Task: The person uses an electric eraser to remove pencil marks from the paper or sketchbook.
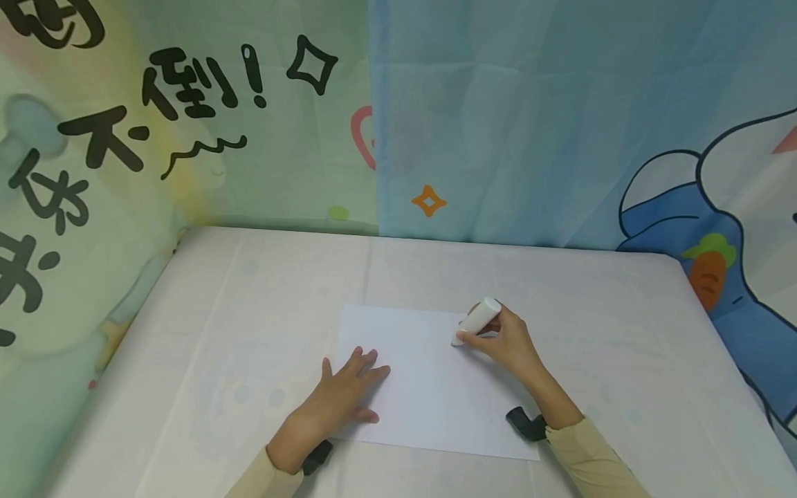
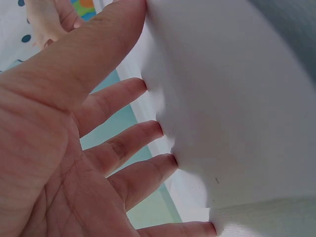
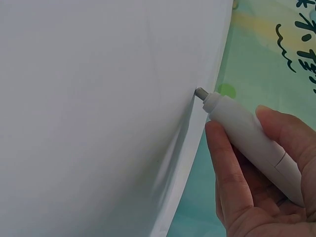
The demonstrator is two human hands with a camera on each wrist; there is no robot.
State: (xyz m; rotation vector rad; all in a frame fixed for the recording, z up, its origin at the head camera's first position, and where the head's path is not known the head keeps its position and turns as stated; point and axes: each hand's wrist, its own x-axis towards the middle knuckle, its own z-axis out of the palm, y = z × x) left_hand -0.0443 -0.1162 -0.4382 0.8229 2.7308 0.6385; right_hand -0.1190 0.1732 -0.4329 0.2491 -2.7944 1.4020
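A sheet of white paper lies flat on the white-covered table. My left hand is spread over the sheet's left side, and in the left wrist view its fingertips press on the surface. Toward the sheet's upper right corner, my right hand grips a thick white pen-shaped tool between thumb and fingers. The tool is tilted, its short grey metal tip pointing down at the paper. In the right wrist view that tip meets the paper's surface. A small dark mark shows near the left fingers.
The white table cover stretches around the sheet on all sides. Behind and to the left hang printed cloths, one green with black characters, one blue with a cartoon figure at right. Black straps sit at the wrists.
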